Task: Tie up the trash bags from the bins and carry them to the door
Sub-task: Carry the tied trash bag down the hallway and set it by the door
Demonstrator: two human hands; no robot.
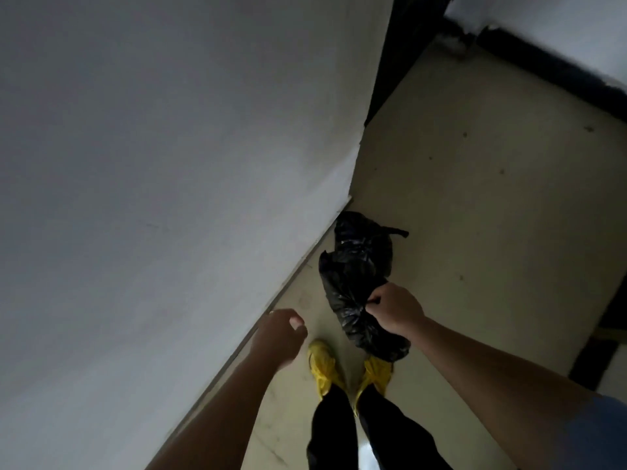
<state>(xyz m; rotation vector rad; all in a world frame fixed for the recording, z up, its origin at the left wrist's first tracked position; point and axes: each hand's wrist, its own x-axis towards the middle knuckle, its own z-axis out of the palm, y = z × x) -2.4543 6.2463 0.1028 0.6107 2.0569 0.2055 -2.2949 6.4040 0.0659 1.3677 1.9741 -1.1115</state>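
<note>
Right hand [395,312] fist clamped on crinkly black plastic trash bag [353,300], hanging by white wall [169,164] baseboard. Second black bag [364,237] on beige floor [475,198] behind. Left hand [280,337] loosely curled, empty. Floor open rightward.

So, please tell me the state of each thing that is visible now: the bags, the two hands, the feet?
Right hand: closed on the gathered neck of a black trash bag, holding it.
Held trash bag: hanging from the right hand, in front of the feet.
Second trash bag: lying on the floor by the wall, top twisted; knot not clear.
Left hand: empty, fingers loosely curled.
Yellow shoe covers: on both feet.
</note>
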